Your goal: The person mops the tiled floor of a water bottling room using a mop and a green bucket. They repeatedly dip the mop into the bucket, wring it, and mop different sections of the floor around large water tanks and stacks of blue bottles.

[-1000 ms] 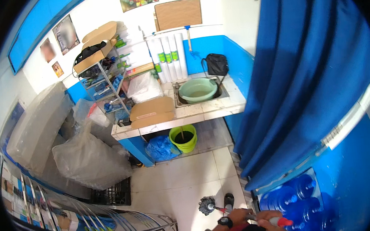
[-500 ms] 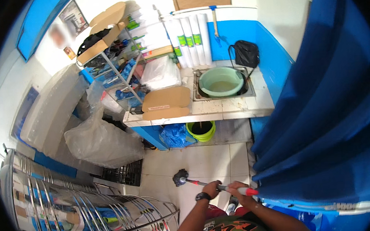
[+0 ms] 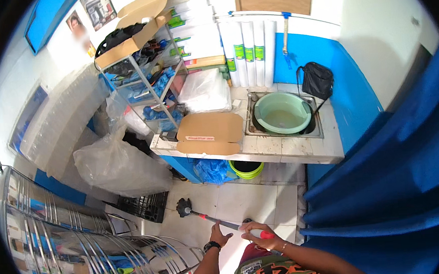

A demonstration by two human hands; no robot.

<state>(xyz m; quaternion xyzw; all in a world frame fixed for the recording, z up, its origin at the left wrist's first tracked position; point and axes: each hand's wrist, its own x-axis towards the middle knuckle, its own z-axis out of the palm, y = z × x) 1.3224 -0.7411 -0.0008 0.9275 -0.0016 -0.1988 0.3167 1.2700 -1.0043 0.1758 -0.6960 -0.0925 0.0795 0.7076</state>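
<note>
Both hands grip a long mop handle (image 3: 221, 221) low in the head view: the left hand (image 3: 218, 236) wraps the grey shaft, the right hand (image 3: 261, 235) closes over its red upper end, hiding that end. Its dark mop head (image 3: 184, 207) rests on the tiled floor (image 3: 245, 199), below the table (image 3: 282, 150). A green bucket (image 3: 246, 168) sits half hidden under the table edge. The steel tank (image 3: 74, 251) is cut off at the picture's rim, and the blue curtain (image 3: 392, 175) hides the room's right side.

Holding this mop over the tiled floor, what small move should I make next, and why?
Probably push the mop head forward along the floor toward the green bucket. Both hands, left and right, already hold the handle, and the head rests near the black crate.
</note>
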